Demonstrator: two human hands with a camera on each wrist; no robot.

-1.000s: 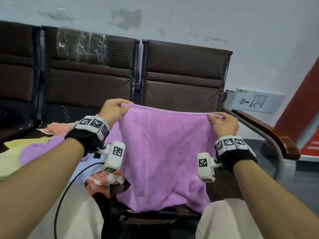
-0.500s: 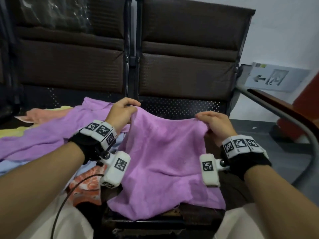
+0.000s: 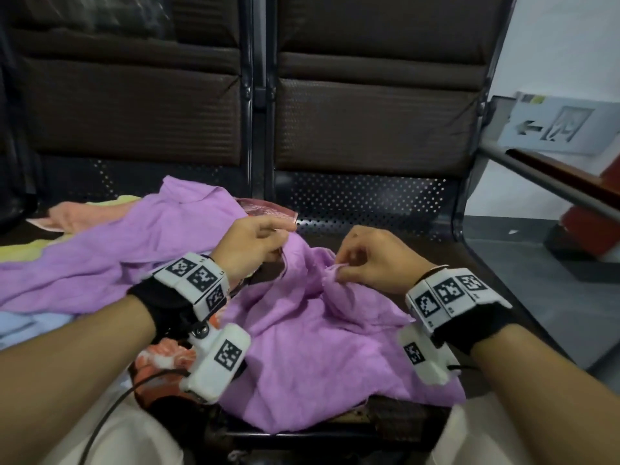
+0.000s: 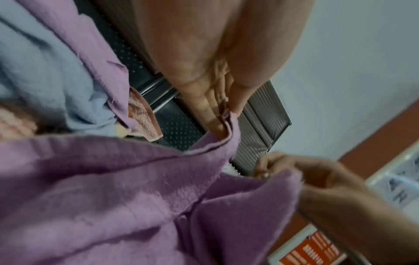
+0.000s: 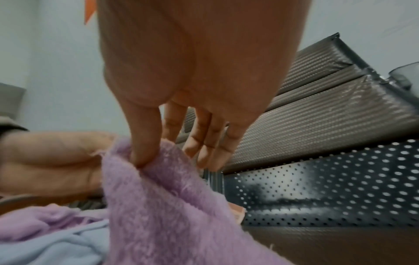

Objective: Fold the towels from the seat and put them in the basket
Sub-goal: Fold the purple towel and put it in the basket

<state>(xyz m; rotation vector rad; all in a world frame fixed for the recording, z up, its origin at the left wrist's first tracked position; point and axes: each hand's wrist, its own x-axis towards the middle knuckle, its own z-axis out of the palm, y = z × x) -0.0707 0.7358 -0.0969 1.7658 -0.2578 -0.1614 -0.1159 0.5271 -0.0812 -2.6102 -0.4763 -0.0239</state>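
— Purple towel (image 3: 312,333), that's the one I'm on. It lies rumpled across the seat (image 3: 385,203) right in front of me, its near edge drooping over the seat's front lip.

— What are your hands doing with it?

— My left hand (image 3: 250,245) pinches a hemmed edge between thumb and fingers; the left wrist view shows the hem running straight up into that pinch. My right hand (image 3: 375,260) has a small tuft of the cloth nipped between thumb and forefinger, the other fingers loosely curled and holding nothing. The two hands are near each other, with a slack hump of towel between them.

— So which step is this?

— I'd call it the start of the fold: I've got two top points gathered, but the cloth isn't squared or flat yet.

— And the next move?

— By my reckoning, bring the pinched edges together or lay them onto the far half so the corners match, then smooth it. The towel is soft and limp, so it'll sag wherever I'm not holding it.

— Anything in the way?

— Another purple towel (image 3: 100,256) lies just to the left, overlapping pink (image 3: 70,218), yellow and pale blue (image 3: 20,323) ones. I'd keep mine clear of that heap.

— And the basket?

— I can't see it in any view.
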